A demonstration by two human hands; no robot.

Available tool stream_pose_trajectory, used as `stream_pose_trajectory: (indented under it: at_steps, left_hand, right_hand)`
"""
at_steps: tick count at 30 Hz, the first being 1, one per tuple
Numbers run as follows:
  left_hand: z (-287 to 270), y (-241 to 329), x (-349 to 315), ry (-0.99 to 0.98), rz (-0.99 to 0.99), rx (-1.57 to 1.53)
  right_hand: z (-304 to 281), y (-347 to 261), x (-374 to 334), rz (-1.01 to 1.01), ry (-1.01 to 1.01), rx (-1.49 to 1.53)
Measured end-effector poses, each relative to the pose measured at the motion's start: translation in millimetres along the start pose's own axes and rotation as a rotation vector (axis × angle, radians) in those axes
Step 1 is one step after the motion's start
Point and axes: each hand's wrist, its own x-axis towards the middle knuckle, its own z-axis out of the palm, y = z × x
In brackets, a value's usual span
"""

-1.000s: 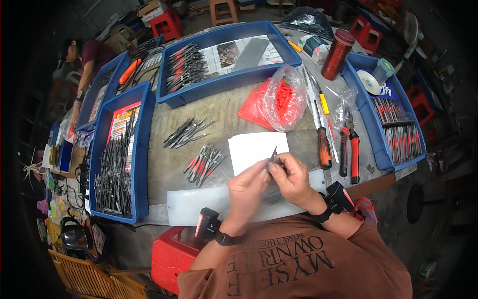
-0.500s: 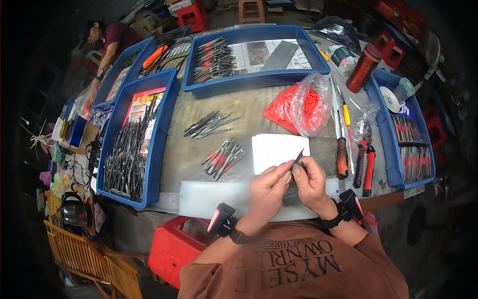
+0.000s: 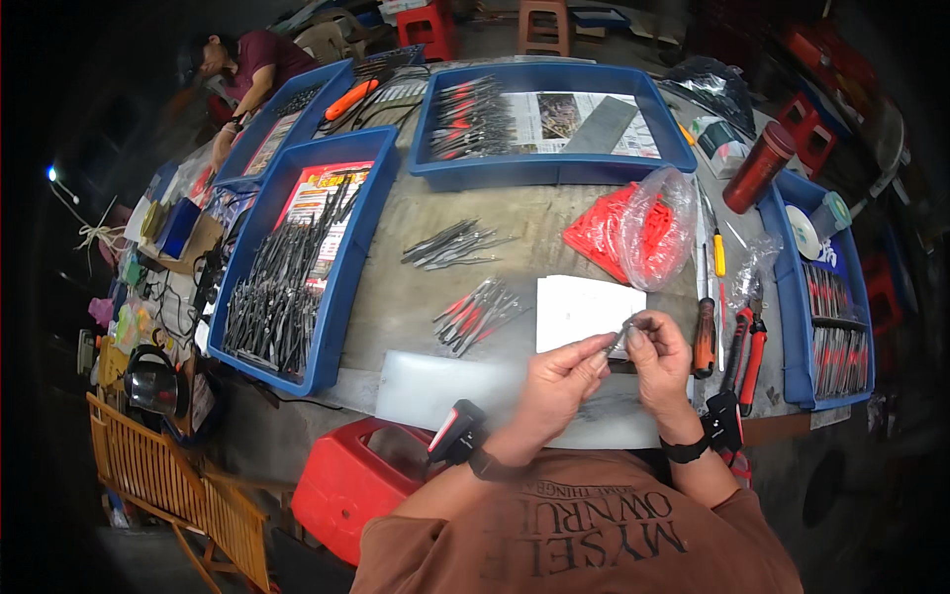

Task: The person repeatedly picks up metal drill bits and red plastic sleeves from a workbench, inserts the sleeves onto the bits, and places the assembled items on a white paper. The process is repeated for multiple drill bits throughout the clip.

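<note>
My left hand (image 3: 559,386) and right hand (image 3: 661,366) pinch a dark slim piece (image 3: 621,337), apparently metal, toward the near edge of the table (image 3: 475,203); I judge it light, stiff, best gripped mid-length

Table, far right: red flask (image 3: 760,168) standing beside a white-and-green box (image 3: 720,150); crumpled black plastic bag (image 3: 711,84) behind. White dish (image 3: 802,234) next to a lidded cup (image 3: 831,213), right side. Orange-handled tool (image 3: 350,100) at far left, near a seated person (image 3: 275,61) in a dark red top.

Background — red stool (image 3: 427,32) and brown stool (image 3: 543,27), side by side but apart.

Left margin: pale tied string (image 3: 102,236); small pink bundle (image 3: 101,312) below; shiny kettle (image 3: 153,384) lower still. Slatted wooden chair (image 3: 178,480) at lower left — partly in shadow, contents beneath unclear.
</note>
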Motion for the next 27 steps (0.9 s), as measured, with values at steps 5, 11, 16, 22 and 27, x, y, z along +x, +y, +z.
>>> stream_pose_trajectory:
  at_steps: [5, 11, 16, 22, 27]
  left_hand:
    - [-8.8, 1.0, 1.6, -0.140, -0.112, 0.012]
    - [-14.6, 1.2, 3.1, -0.263, -0.168, -0.137]
    - [-22.9, 2.7, 4.6, -0.359, -0.261, -0.327]
    - [-24.5, 3.7, 5.0, -0.335, -0.208, -0.260]
    - [-19.7, 6.6, 0.9, -0.257, -0.102, -0.043]
  right_hand:
    - [-5.0, -3.0, -0.9, -0.036, 0.012, -0.002]
    - [-9.9, -6.7, -3.7, 0.010, -0.017, -0.064]
    - [-12.8, -3.6, -4.9, 0.004, -0.028, -0.128]
    - [-12.3, 2.0, -5.9, -0.053, -0.064, -0.095]
    - [-4.6, 2.5, -3.1, -0.116, -0.045, -0.158]
